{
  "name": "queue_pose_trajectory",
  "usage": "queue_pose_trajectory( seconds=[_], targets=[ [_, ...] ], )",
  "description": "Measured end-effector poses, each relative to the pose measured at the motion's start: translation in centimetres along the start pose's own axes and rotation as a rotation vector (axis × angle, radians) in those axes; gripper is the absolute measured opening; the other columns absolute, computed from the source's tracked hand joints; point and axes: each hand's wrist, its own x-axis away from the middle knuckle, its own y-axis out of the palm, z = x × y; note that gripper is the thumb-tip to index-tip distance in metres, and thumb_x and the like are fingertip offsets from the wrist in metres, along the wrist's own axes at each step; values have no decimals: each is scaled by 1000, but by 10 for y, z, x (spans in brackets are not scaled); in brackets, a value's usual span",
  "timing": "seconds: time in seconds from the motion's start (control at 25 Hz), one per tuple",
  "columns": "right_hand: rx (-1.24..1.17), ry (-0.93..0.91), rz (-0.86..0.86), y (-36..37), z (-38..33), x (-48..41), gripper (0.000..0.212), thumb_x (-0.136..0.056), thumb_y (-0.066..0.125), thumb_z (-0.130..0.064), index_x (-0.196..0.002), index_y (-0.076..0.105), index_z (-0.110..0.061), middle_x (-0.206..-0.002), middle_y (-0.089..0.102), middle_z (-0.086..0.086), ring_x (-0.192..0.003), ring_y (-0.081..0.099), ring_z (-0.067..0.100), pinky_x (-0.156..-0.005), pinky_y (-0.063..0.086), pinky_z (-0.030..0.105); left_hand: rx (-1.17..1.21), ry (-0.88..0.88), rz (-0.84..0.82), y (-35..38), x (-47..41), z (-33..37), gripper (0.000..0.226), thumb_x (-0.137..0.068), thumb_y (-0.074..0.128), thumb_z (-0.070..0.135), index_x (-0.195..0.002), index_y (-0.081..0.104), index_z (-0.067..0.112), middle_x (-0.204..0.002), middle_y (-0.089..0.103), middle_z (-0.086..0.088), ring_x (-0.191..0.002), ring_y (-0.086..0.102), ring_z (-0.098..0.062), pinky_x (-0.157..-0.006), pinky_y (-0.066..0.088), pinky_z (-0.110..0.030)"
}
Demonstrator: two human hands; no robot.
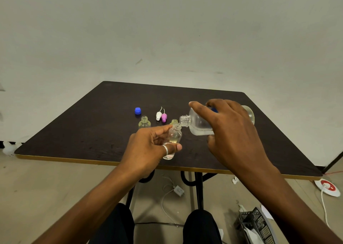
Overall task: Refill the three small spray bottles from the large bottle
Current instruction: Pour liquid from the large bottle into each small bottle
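Note:
My right hand (230,130) grips the large clear bottle (199,122), tipped on its side with its open neck pointing left. Its mouth touches the mouth of a small clear bottle (173,138), held tilted above the table between thumb and fingers of my left hand (148,149). A little yellowish liquid shows in the small bottle. Two more small open bottles stand on the dark table (92,128): one (144,122) at the left, one (174,121) partly hidden behind the held bottle. A white spray top (158,114) and a pink spray top (164,117) lie beside each other.
A blue cap (137,111) lies at the back left of the bottles. Under the table are metal legs, a white cable with an adapter (178,190), a black crate (257,225) and a red and white extension reel (327,187). A wall stands close behind.

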Motion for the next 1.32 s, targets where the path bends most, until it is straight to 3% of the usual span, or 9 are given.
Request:
queue_pose_trajectory(
  seconds=[0.16, 0.48, 0.72, 1.32],
  targets=[
    [-1, 1, 3, 0, -1, 0, 86, -66, 83, -9, -140, 46, -31, -128, 59, 10, -119, 51, 35, -97, 44, 52, 4, -4, -6, 0, 0, 1, 58, -73, 84, 27, -128, 64, 30, -110, 73, 16, -103, 66, 4, -99, 52, -30],
    [6, 1, 2, -1, -1, 0, 85, -68, 82, -10, -141, 45, -33, -129, 58, 9, -121, 50, 34, -98, 42, 51, 20, -7, -15, 0, 1, 1, 58, -73, 84, 26, -128, 65, 28, -112, 73, 14, -105, 66, 2, -101, 52, -35],
    [11, 1, 3, -2, -2, 0, 84, -68, 82, -9, -140, 46, -33, -129, 59, 9, -120, 51, 34, -97, 43, 50, 24, 3, -8, 0, 2, 2, 55, -73, 84, 24, -126, 66, 29, -106, 74, 17, -100, 67, 7, -98, 52, -28],
    [19, -1, -7, -4, -2, 1, 85, -68, 82, -11, -141, 44, -32, -130, 58, 9, -122, 50, 34, -98, 42, 51, 25, 2, -7, 0, 3, 3, 56, -73, 84, 24, -125, 66, 29, -108, 74, 17, -100, 66, 8, -97, 52, -25]
  ],
)
